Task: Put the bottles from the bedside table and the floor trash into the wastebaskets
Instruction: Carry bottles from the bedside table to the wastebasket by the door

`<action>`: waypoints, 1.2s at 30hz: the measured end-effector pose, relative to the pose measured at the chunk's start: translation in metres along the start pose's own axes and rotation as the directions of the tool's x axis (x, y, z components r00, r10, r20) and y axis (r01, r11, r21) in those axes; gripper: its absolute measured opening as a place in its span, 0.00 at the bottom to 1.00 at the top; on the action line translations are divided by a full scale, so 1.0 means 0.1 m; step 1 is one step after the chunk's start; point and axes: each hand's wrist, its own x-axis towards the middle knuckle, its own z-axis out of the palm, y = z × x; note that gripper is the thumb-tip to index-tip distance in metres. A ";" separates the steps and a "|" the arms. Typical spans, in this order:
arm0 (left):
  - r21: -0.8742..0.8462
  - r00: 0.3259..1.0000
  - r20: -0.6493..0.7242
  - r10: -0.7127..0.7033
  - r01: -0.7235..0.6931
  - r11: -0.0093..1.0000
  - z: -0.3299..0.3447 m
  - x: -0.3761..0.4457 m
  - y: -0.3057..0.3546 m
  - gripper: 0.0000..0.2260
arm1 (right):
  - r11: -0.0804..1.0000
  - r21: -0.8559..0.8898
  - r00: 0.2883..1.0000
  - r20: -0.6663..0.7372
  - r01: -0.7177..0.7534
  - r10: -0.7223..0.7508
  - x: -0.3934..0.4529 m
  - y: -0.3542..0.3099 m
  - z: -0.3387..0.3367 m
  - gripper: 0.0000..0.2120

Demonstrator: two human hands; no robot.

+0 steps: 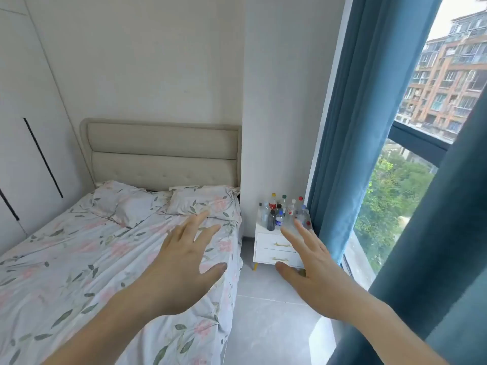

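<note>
Several plastic bottles (283, 212) with coloured caps stand crowded on top of a white bedside table (271, 246) with two gold-handled drawers, between the bed and the curtain. My left hand (184, 262) is stretched out over the bed's edge, fingers spread, holding nothing. My right hand (311, 270) reaches forward in front of the table's drawers, fingers apart and empty, its fingertips overlapping the bottles on the right in the image. No wastebasket and no floor trash show in this view.
A bed (92, 272) with floral sheets and two pillows fills the left. Grey tile floor (268, 325) runs between bed and window. Blue curtains (369, 127) hang on the right beside a large window (427, 133). White wardrobe doors (26, 154) stand at the far left.
</note>
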 end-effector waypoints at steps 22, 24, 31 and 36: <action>-0.061 0.945 0.323 0.054 -0.036 0.997 1.67 3.81 -0.33 0.31 | 0.959 0.047 0.953 0.132 -0.280 0.272 2.80 2.16 0.08 0.33; -0.049 0.938 0.346 0.032 -0.016 0.999 1.81 4.19 -0.35 0.31 | 0.959 0.064 0.955 0.134 -0.275 0.265 3.16 2.43 0.07 0.33; -0.011 0.911 0.399 -0.104 0.118 0.993 2.37 5.44 -0.49 0.31 | 0.957 0.108 0.946 0.215 -0.269 0.242 4.30 3.35 -0.07 0.34; -0.010 0.881 0.437 -0.183 0.208 0.978 2.66 5.98 -0.61 0.30 | 0.958 0.072 0.922 0.302 -0.276 0.243 5.04 3.78 -0.15 0.34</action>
